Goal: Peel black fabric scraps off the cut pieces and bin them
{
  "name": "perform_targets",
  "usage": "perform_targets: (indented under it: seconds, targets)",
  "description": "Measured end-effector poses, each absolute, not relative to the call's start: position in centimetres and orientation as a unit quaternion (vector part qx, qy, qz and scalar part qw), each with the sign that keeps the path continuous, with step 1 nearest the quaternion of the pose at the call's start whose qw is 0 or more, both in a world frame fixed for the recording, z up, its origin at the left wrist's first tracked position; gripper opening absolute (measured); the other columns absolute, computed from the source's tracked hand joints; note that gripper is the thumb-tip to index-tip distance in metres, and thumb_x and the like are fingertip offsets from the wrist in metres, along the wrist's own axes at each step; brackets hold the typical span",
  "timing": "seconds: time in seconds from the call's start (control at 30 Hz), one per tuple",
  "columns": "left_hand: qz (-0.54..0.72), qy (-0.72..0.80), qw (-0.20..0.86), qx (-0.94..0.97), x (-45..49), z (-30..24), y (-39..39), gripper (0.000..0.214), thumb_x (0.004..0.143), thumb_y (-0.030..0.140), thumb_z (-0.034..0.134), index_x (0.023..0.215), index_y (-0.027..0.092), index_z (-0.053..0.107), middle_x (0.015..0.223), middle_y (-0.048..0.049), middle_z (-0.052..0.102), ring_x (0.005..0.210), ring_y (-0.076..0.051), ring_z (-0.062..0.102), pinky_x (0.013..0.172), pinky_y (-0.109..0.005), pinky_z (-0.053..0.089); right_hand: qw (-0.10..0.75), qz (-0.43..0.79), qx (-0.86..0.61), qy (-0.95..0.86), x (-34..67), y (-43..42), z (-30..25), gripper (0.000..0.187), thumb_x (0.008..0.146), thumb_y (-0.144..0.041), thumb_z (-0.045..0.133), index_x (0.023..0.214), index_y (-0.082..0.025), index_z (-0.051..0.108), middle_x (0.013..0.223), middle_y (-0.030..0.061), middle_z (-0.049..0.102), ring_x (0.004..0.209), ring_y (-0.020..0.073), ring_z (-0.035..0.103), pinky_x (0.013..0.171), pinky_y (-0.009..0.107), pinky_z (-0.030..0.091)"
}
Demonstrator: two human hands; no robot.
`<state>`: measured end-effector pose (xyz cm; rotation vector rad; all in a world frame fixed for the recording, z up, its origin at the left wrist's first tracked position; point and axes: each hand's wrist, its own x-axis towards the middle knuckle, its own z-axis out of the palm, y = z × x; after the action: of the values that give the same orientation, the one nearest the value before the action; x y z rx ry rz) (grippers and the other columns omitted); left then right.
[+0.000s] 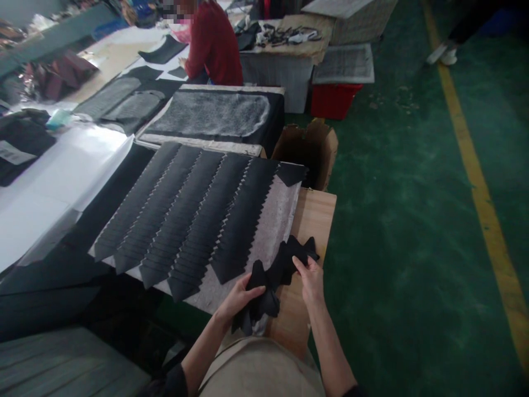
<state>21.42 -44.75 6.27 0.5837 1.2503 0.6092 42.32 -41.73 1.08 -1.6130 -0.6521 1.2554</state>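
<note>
Black fabric pieces [273, 275] with pointed ends are bunched between my two hands, over the near right corner of the work surface. My left hand [243, 295] grips the left bunch, its thumb pressed on top. The right bunch is pinched by my right hand [309, 275] between thumb and fingers. Just beyond lie overlapping rows of dark pointed fabric pieces [185, 215], spread on a greyish board [275, 218]. At the far right end of the rows, one short dark piece [292, 173] sits apart from the longest row.
A wooden board [316, 215] juts out at the right, with a cardboard box [326, 149] behind it. Farther back, a person in a red top [217, 47] works at the long table. White sheets [53, 176] lie left; green floor [392, 220] stretches right.
</note>
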Motion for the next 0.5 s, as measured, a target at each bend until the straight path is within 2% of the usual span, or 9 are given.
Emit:
perform_targets:
  seconds: [0.13, 0.2, 0.3, 0.37, 0.43, 0.5]
  targets:
    - [0.287, 0.579, 0.724, 0.239, 21.1, 5.9, -45.4, 0.047, 0.066, 0.036, 0.083, 0.104, 0.015, 0.065, 0.087, -0.0027, 0.072, 0.071, -0.015, 0.065, 0.065, -0.023, 0.052, 0.422, 0.42, -0.736, -0.322, 44.4, -40.6, 0.0, 0.053, 0.076, -0.062, 0.061, 0.092, -0.012, 0.07, 0.072, 0.0063, 0.071, 0.056, 0.0167, 0.06, 0.052, 0.026, 0.047]
    - [0.29, 0.584, 0.724, 0.223, 20.9, 5.6, -45.7, 0.049, 0.066, 0.037, 0.083, 0.105, 0.015, 0.064, 0.086, -0.0028, 0.072, 0.068, -0.015, 0.066, 0.064, -0.023, 0.053, 0.404, 0.391, -0.755, -0.337, 45.1, -40.1, -0.5, 0.051, 0.074, -0.061, 0.064, 0.087, -0.013, 0.069, 0.069, 0.008, 0.069, 0.06, 0.0199, 0.061, 0.057, 0.029, 0.048]
    - [0.294, 0.591, 0.722, 0.204, 20.7, 5.3, -46.3, 0.048, 0.066, 0.037, 0.084, 0.104, 0.015, 0.064, 0.084, -0.0029, 0.072, 0.066, -0.015, 0.066, 0.063, -0.023, 0.053, 0.39, 0.343, -0.773, -0.363, 45.0, -39.9, -0.8, 0.051, 0.075, -0.056, 0.065, 0.1, -0.012, 0.065, 0.096, 0.0168, 0.07, 0.089, 0.0295, 0.063, 0.079, 0.038, 0.049]
    - [0.299, 0.596, 0.719, 0.196, 20.6, 5.2, -46.6, 0.048, 0.066, 0.037, 0.084, 0.104, 0.014, 0.065, 0.085, -0.0039, 0.073, 0.067, -0.015, 0.067, 0.064, -0.023, 0.054, 0.378, 0.3, -0.775, -0.408, 44.5, -40.0, -0.8, 0.054, 0.082, -0.051, 0.06, 0.118, -0.011, 0.058, 0.117, 0.0214, 0.062, 0.11, 0.0325, 0.057, 0.09, 0.042, 0.046]
    - [0.306, 0.601, 0.713, 0.189, 20.5, 5.2, -46.9, 0.048, 0.067, 0.037, 0.083, 0.105, 0.014, 0.064, 0.088, -0.0049, 0.074, 0.069, -0.016, 0.068, 0.066, -0.024, 0.055, 0.348, 0.237, -0.775, -0.472, 43.9, -40.2, -0.3, 0.056, 0.088, -0.045, 0.055, 0.131, -0.01, 0.049, 0.126, 0.0238, 0.055, 0.119, 0.0332, 0.05, 0.095, 0.045, 0.044]
    - [0.315, 0.608, 0.705, 0.185, 20.4, 5.2, -47.2, 0.049, 0.068, 0.037, 0.082, 0.107, 0.014, 0.064, 0.089, -0.0053, 0.074, 0.07, -0.017, 0.068, 0.067, -0.025, 0.055, 0.314, 0.169, -0.775, -0.521, 43.6, -40.5, 0.5, 0.054, 0.091, -0.04, 0.053, 0.135, -0.01, 0.045, 0.13, 0.0251, 0.051, 0.124, 0.0347, 0.046, 0.098, 0.049, 0.042]
